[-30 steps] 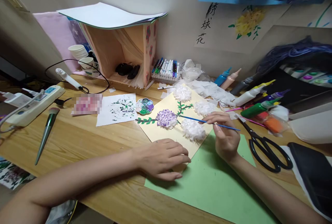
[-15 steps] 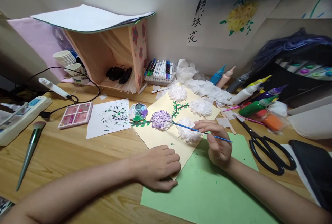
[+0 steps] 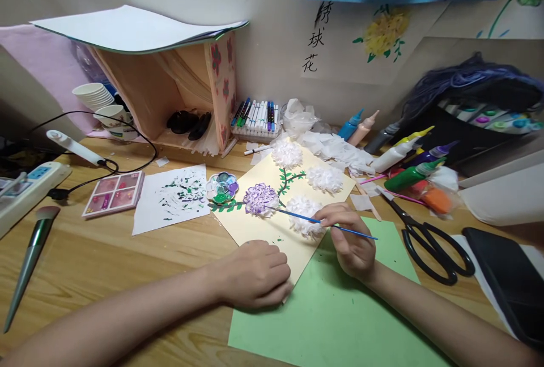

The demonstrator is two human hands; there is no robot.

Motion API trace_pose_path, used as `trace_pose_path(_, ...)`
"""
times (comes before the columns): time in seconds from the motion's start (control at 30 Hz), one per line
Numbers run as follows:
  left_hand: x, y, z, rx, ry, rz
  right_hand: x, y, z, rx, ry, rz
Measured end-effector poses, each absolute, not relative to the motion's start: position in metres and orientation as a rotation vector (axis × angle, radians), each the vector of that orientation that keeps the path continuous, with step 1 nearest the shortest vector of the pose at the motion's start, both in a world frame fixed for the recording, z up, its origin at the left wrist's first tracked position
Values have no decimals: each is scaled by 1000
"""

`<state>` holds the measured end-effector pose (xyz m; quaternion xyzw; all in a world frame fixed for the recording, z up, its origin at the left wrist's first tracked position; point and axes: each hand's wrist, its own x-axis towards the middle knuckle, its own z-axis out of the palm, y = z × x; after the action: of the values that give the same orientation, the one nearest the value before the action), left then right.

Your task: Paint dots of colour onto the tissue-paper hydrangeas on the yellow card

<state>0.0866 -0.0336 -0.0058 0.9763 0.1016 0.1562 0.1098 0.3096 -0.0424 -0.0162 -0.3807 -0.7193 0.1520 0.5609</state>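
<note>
The brush [image 3: 301, 217] tip has moved to the purple flower [image 3: 259, 197], ahead of the right hand [image 3: 352, 245] pinching the brush. The left hand [image 3: 257, 276] is curled up.

My wooden table [image 3: 170, 265] directly bears a green sheet [image 3: 340, 321], a makeup brush [image 3: 30, 259] lying at my left, a pink palette case [image 3: 114, 194], a paint-marked white paper [image 3: 170, 197] and, at my right, black-handled scissors [image 3: 429, 242].

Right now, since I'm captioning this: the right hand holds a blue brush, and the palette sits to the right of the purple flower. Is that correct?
Not quite: the head view shows the palette to the left of the purple flower. The right hand does hold a blue brush.
</note>
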Motion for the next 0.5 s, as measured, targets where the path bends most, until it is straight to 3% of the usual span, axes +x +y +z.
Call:
trace_pose_path(0.13, 86, -33, -9, 2874, 493, 565, 309, -42, -15, -910, -1677, 381)
trace_pose_path(0.5, 86, -30, -9, 2836, 535, 357, 307, -40, -16, -910, -1619, 513)
